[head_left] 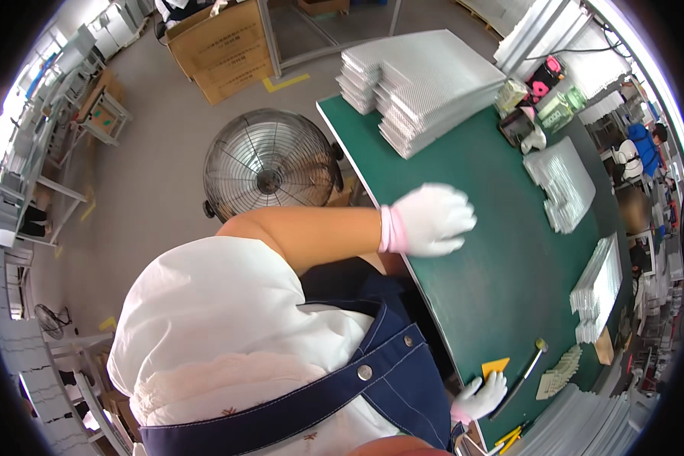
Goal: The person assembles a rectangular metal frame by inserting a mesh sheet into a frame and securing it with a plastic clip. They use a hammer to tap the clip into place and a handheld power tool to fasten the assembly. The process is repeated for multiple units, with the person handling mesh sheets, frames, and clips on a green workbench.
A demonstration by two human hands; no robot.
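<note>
My left hand (435, 220), in a white glove with a pink cuff, hovers over or rests on the green tabletop (479, 281); which of the two I cannot tell. Its fingers are stretched and slightly apart, a little blurred, with nothing in them. Down at the near right, my right hand (482, 397), gloved alike, has its thumb spread away from the fingers. Those fingers overlap a flat orange-yellow piece (495, 368) at the table's edge; no firm grip shows. Beside that hand lies a thin dark-handled tool with a greenish head (540, 346).
Stacked silvery textured sheets (433, 83) cover the far end; smaller stacks (562, 182) (596, 289) line the right side. Yellow-handled tools (509, 437), pale ribbed pieces (560, 372) and a clear green container (558, 110) are also there. A floor fan (270, 167) stands left of the table.
</note>
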